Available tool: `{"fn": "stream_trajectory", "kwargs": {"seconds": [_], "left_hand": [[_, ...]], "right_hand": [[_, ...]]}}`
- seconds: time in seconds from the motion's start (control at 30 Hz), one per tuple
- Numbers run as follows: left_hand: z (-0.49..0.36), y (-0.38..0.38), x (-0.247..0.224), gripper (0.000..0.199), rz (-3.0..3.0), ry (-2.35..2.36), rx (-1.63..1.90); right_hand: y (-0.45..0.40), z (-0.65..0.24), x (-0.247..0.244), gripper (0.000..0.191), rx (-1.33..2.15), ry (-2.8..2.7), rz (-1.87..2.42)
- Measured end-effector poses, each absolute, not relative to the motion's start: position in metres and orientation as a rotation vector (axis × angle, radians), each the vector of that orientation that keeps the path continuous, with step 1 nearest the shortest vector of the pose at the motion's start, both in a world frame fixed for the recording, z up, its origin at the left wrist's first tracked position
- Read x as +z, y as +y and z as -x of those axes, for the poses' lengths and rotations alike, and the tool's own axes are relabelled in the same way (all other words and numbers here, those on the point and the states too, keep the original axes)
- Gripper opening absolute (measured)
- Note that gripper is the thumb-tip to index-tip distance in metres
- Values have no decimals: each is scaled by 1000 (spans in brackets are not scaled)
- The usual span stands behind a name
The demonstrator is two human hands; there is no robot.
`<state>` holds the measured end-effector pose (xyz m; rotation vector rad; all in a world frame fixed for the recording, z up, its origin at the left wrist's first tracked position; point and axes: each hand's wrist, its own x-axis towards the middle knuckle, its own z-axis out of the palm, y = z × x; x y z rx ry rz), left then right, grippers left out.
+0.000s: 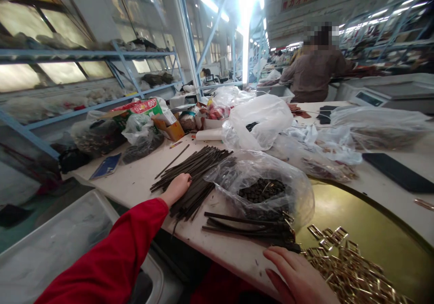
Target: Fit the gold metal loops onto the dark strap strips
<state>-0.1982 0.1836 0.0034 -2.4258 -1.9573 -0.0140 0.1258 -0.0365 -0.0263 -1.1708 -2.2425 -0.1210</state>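
Note:
My left hand (pixel 178 187), in a red sleeve, reaches onto a pile of dark narrow straps (pixel 196 200). Its fingers are curled together at the pile, closed on a strap there. At the lower right, my right hand (pixel 298 274) is open, fingers stretched out and the thumb apart. It lies beside a bundle of straps with gold buckles on their ends (pixel 244 227). A heap of loose gold buckles (pixel 352 268) sits on a round gold tray (pixel 373 222) by this hand. Between the hands, a clear plastic bag (pixel 294 182) holds small dark pieces (pixel 261 190).
More plastic bags (pixel 261 119) cover the table's back. A dark flat phone-like object (pixel 400 172) lies right. A blue booklet (pixel 106 166) and a translucent bin (pixel 68 245) are left. Beyond the table is a person (pixel 313 71), near a scale (pixel 369 98).

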Motion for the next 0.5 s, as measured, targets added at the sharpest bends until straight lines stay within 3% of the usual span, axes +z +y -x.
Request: {"fn": "stream_trajectory", "kwargs": {"seconds": [0.2, 0.37, 0.5], "left_hand": [[191, 205, 42, 23, 2412, -1933, 98], [153, 274, 93, 30, 2373, -1859, 50], [98, 315, 96, 26, 2350, -1811, -53]], "right_hand": [[-46, -124, -13, 21, 261, -2151, 1443], [-46, -120, -3, 19, 518, -2108, 1541], [-44, -120, -6, 19, 595, -2121, 1535]]}}
